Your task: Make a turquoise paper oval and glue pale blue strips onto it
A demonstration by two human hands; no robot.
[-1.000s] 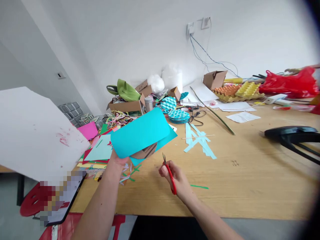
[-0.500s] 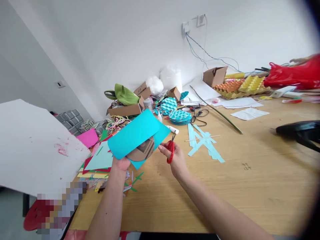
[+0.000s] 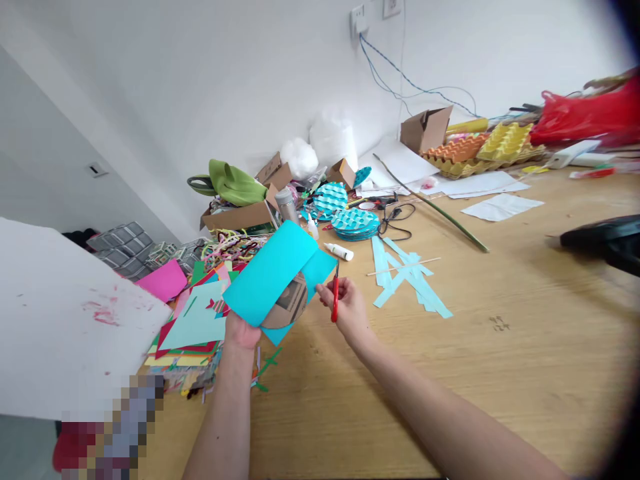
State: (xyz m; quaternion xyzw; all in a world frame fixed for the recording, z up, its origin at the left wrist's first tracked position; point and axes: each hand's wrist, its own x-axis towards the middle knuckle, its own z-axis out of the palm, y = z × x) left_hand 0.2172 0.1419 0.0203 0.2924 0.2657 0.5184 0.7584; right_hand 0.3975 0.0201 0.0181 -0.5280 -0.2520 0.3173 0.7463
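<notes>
My left hand (image 3: 243,331) grips a folded sheet of turquoise paper (image 3: 270,270) from below, its fingers mostly hidden behind the sheet. Against that paper lies a piece of brown cardboard (image 3: 289,304) with a rounded edge, partly covered by the fold. In my right hand (image 3: 349,305) is a pair of red-handled scissors (image 3: 335,300), blades pointing up and away beside the paper's right corner. My right fingertips are close to that paper's edge; whether they touch it I cannot tell.
Coloured paper sheets (image 3: 197,320) pile up at the left. Pale blue strips (image 3: 407,280) and a thin stick lie right of centre. Behind are a glue bottle (image 3: 340,251), round turquoise pieces (image 3: 355,225), a green stem (image 3: 435,207) and egg trays (image 3: 480,152). A black tool (image 3: 605,241) sits far right.
The scissors have turned in my right hand, so the handles now appear edge-on and the blades point more upright. The paper and cardboard are tilted slightly differently. The whole view has shifted a little.
</notes>
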